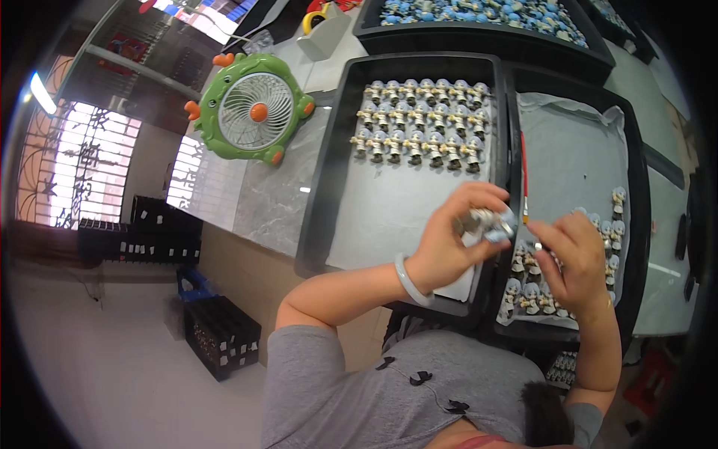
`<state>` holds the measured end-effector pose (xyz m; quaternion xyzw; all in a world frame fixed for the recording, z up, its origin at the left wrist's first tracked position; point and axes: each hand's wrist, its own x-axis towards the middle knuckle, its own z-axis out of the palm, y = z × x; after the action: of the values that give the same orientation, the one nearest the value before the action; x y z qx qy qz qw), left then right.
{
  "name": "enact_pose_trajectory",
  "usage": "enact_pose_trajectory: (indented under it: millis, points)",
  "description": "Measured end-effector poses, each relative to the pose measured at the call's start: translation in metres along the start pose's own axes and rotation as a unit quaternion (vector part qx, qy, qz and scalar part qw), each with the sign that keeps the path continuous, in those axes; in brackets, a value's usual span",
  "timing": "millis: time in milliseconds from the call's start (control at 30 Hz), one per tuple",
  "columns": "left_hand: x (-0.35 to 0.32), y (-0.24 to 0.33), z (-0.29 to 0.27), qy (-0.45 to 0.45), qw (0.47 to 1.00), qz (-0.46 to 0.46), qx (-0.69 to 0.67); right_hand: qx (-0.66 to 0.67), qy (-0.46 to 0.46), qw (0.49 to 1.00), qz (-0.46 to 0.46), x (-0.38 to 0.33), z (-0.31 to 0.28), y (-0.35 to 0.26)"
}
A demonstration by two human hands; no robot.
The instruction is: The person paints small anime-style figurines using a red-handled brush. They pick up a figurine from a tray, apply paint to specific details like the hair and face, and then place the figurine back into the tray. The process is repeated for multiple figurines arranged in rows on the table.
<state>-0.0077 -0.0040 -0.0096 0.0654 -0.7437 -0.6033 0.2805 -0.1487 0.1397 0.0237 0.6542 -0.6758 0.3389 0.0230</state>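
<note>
My left hand, a pale bangle on its wrist, is closed round a small figurine with light blue-white hair, held above the gap between two black trays. Close by on the right, my right hand is pinched together; a small shiny bit shows at its fingertips, too small to name. The left tray carries rows of like figurines on white lining. More figurines stand in the right tray, partly hidden under my right hand. A red-handled paintbrush lies along the edge between the trays.
A green fan stands on the marble-patterned table to the left. Behind the trays is a black bin heaped with blue and white pieces. A tape dispenser sits at the back. Black crates rest on the floor at left.
</note>
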Motion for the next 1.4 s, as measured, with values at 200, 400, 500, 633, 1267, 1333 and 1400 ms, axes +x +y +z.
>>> enact_pose_trajectory:
  millis: [200,400,500,633,1267,1333,1400]
  points:
    - [0.010,-0.001,0.001,0.075,0.953,-0.170,-0.238,0.026,-0.090,0.952,0.291,-0.011,0.025,0.070]
    - [0.004,0.004,0.004,0.048,0.972,-0.128,-0.189,-0.071,-0.209,0.908,0.357,0.011,0.073,0.094]
    - [0.002,-0.004,0.003,0.024,0.994,-0.028,-0.106,-0.059,-0.209,0.887,0.407,0.011,0.086,0.107]
    - [0.000,-0.002,0.002,-0.010,0.998,0.052,-0.015,-0.051,-0.198,0.886,0.416,0.008,0.091,0.114]
    - [-0.003,0.002,0.003,-0.028,0.966,0.175,0.189,0.165,0.077,0.983,0.011,-0.003,-0.006,0.006]
    - [-0.004,0.000,0.004,-0.024,0.971,0.165,0.173,0.188,0.100,0.965,0.153,-0.007,-0.013,0.011]
    - [-0.003,0.002,0.004,-0.046,0.972,0.170,0.153,0.180,0.035,0.955,0.232,-0.005,-0.019,0.022]
